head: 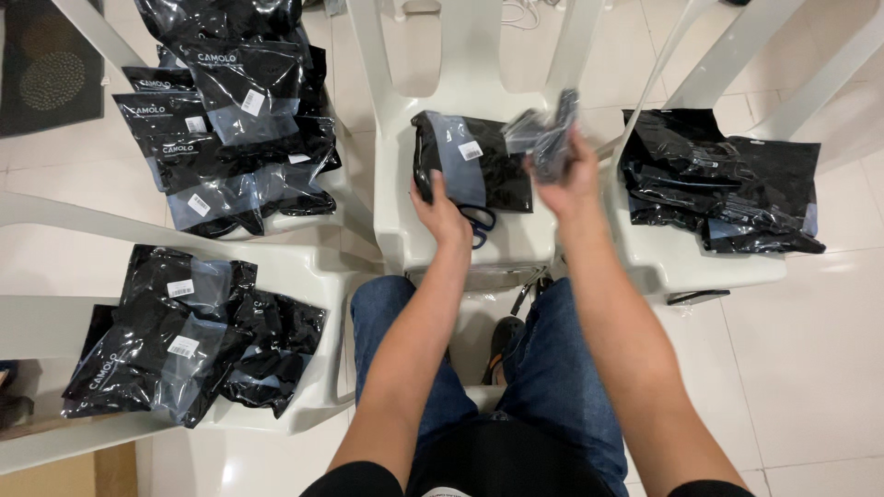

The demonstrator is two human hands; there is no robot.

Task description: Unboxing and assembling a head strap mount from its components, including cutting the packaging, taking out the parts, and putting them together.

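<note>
The person sits in jeans, knees apart, facing a white plastic chair (460, 230) pulled up close in front. On its seat lies a black garment in a clear plastic bag (470, 170), a pale flap and a small white sticker showing on top. The left hand (440, 213) rests on the near edge of that bag, palm down, fingers curled over the edge and pressing it against the seat. The right hand (571, 175) is raised just above the chair's right side, closed around a dark folded bundle (545, 129) that sticks up out of the fist; it is blurred, so I cannot tell what it is beyond dark fabric or plastic, and the fingers themselves are on the far side, wrapped tight rather than spread. The bundle hangs in the air, just beside the bag on the seat but not touching it. Around the person stand more white chairs, each loaded: a heap of black packets (230, 120) on the one at upper left, another pile (184, 336) on the chair at lower left, and a looser stack (723, 184) on the chair to the right. The floor is pale tile (810, 350).
</note>
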